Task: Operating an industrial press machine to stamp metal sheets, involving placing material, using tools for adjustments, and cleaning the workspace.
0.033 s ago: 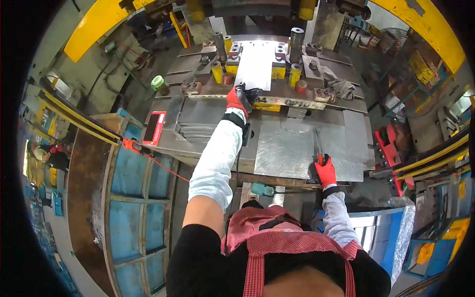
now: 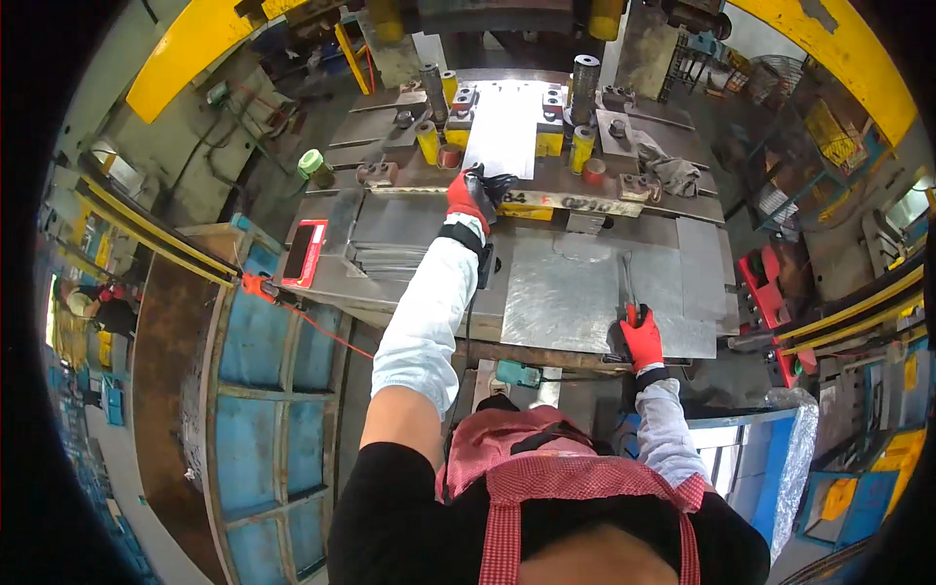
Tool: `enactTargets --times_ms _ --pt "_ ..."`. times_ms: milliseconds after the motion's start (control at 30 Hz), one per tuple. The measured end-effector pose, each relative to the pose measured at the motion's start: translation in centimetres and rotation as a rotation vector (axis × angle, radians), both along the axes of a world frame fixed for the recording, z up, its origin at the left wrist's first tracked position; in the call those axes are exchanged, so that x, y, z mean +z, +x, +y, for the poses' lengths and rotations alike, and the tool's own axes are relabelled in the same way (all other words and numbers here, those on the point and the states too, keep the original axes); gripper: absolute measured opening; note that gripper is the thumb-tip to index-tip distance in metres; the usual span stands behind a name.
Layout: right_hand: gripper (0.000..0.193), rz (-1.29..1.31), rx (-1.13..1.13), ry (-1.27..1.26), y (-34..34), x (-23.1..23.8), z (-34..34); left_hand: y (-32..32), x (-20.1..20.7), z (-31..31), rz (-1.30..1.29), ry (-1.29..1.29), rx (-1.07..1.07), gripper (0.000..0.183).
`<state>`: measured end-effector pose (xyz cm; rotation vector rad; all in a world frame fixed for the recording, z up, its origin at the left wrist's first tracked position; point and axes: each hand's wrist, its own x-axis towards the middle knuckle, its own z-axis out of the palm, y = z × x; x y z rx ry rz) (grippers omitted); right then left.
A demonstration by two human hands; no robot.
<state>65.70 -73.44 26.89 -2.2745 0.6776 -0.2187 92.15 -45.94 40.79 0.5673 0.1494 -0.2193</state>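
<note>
My left hand [image 2: 472, 198], in a red and black glove, reaches forward to the near end of a bright, flat metal strip [image 2: 502, 132]. Its fingers are closed at the strip's near left corner. The strip lies between the blocks of a press die [image 2: 624, 203]. Lower right, my right hand [image 2: 641, 338], gloved the same way, is closed round the orange-red handle of a long, thin metal tool, perhaps tongs [image 2: 627, 278]. That tool points away from me over a wide grey metal sheet [image 2: 561, 302] on the press table. Dark glove material partly hides both hands' fingertips.
Left of my forearm is a stack of metal sheets [image 2: 395, 229], beside a red-framed dark panel [image 2: 305, 252]. Yellow posts [image 2: 581, 148] and dark guide pillars [image 2: 584, 88] flank the die. A grey rag [image 2: 673, 174] lies at right, and a blue-panelled metal frame [image 2: 255, 341] stands at left.
</note>
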Motion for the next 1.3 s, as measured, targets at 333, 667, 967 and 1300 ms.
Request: enactTargets --times_ms 333,667,967,1300 --pt "0.069 0.026 -0.032 0.025 -0.2 0.1 -0.3 -0.8 0.7 -0.9 0.013 0.055 -0.005 0.025" --pt "0.068 0.071 -0.022 0.026 0.1 0.7 0.1 0.4 -0.3 -0.3 0.029 0.100 -0.013 0.021" --pt "0.068 0.041 0.016 -0.007 0.0 0.1 -0.1 0.9 -0.9 0.2 0.006 0.065 -0.007 0.030" --pt "0.070 0.076 -0.005 0.006 -0.2 1.3 0.6 2.3 -3.5 0.8 -0.070 -0.009 -0.033 0.025"
